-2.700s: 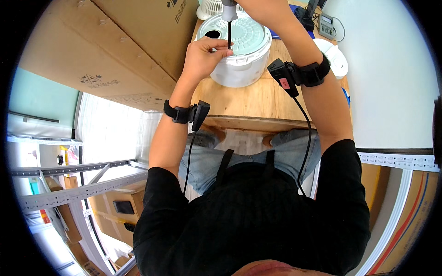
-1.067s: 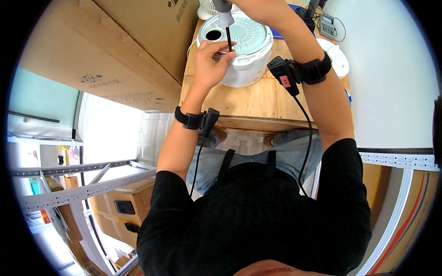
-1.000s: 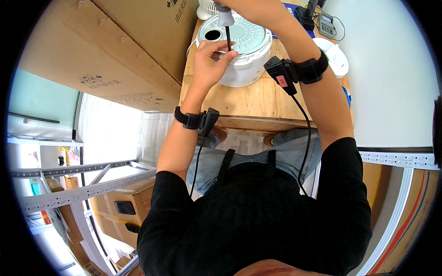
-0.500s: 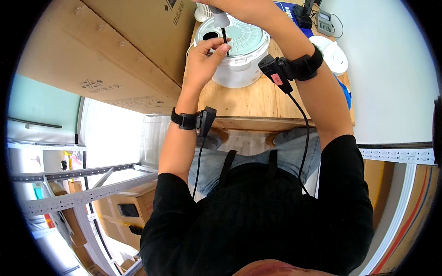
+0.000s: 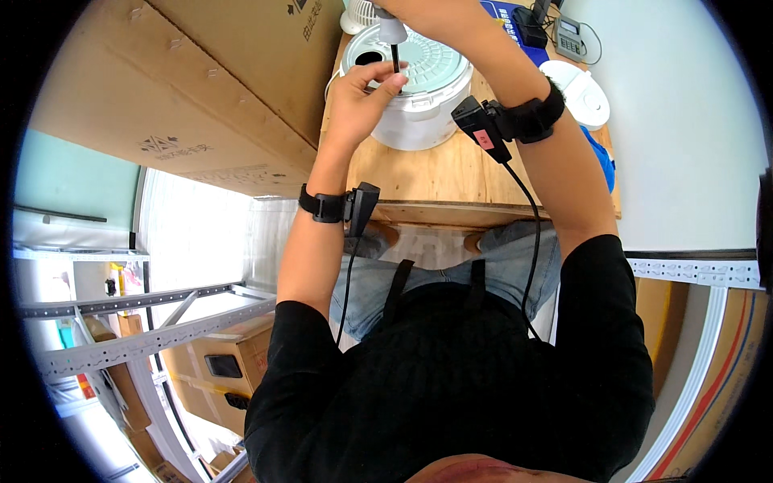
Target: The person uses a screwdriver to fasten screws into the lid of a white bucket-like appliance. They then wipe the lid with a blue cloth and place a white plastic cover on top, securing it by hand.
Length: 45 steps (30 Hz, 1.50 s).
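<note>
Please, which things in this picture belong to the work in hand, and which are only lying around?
In use:
screwdriver-like tool, its handle in the right hand
left hand, fingers at the tool's shaft
round white tub with pale green lid, below the tool

Apparently lying about:
white plastic piece
grey keypad device
large cardboard box
dark phone-like slab
</note>
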Each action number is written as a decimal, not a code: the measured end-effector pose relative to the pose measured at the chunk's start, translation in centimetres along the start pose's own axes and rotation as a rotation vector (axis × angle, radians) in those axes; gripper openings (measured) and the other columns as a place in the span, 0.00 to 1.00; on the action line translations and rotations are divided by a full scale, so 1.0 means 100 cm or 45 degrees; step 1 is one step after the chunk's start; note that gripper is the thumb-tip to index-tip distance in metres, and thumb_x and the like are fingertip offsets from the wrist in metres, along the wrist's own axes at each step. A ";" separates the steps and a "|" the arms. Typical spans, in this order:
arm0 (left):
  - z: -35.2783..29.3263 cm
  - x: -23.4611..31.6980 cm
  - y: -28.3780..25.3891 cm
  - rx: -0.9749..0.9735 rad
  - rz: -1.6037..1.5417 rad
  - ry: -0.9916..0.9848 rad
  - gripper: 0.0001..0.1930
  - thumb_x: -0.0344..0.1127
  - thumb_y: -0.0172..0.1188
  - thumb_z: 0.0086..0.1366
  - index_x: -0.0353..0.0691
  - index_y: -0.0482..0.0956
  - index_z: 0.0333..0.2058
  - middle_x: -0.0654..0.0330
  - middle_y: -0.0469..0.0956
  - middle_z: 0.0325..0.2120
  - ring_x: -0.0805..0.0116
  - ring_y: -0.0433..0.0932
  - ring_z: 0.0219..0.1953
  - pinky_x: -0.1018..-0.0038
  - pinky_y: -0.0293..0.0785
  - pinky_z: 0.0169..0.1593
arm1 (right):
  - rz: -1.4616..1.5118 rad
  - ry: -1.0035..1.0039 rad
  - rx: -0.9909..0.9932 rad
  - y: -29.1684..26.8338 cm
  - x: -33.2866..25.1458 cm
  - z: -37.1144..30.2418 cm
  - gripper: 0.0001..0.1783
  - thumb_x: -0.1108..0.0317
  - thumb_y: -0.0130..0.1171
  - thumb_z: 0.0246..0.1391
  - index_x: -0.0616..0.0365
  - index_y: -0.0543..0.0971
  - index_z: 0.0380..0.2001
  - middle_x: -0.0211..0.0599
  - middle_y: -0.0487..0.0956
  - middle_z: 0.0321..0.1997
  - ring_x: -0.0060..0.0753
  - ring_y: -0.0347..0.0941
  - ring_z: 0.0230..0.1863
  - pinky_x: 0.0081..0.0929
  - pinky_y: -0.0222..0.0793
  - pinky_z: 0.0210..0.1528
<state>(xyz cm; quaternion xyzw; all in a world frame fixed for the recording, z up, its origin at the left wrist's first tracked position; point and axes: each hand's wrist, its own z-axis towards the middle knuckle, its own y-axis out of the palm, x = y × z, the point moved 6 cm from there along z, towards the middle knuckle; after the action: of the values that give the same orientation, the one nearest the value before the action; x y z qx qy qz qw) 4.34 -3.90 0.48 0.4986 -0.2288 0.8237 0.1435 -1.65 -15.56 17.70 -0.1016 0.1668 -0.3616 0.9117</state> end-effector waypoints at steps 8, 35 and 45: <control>0.000 -0.003 0.001 0.080 -0.003 -0.067 0.07 0.29 0.64 0.63 0.32 0.84 0.37 0.62 0.84 0.33 0.78 0.77 0.35 0.80 0.72 0.42 | 0.718 0.474 -0.297 0.010 0.022 -0.002 0.23 0.72 0.59 0.55 0.59 0.71 0.55 0.39 0.73 0.40 0.29 0.69 0.33 0.25 0.69 0.39; -0.005 -0.004 0.000 0.154 -0.126 -0.038 0.07 0.31 0.67 0.61 0.35 0.83 0.36 0.67 0.80 0.32 0.81 0.72 0.32 0.82 0.68 0.38 | 0.112 0.117 -0.030 0.001 -0.003 -0.006 0.29 0.68 0.69 0.46 0.58 0.69 0.51 0.44 0.75 0.43 0.41 0.72 0.47 0.32 0.68 0.50; -0.002 -0.011 0.001 0.246 -0.120 -0.073 0.11 0.36 0.73 0.55 0.35 0.84 0.30 0.67 0.79 0.25 0.81 0.71 0.26 0.82 0.67 0.30 | 0.871 0.507 -0.200 0.013 0.023 -0.012 0.21 0.73 0.60 0.57 0.58 0.68 0.53 0.31 0.72 0.34 0.20 0.68 0.30 0.22 0.68 0.32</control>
<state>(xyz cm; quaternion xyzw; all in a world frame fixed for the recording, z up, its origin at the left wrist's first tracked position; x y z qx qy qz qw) 4.68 -3.92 -0.62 0.5436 -0.1286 0.8196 0.1270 0.27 -16.29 15.67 -0.0376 0.3913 -0.0362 0.9188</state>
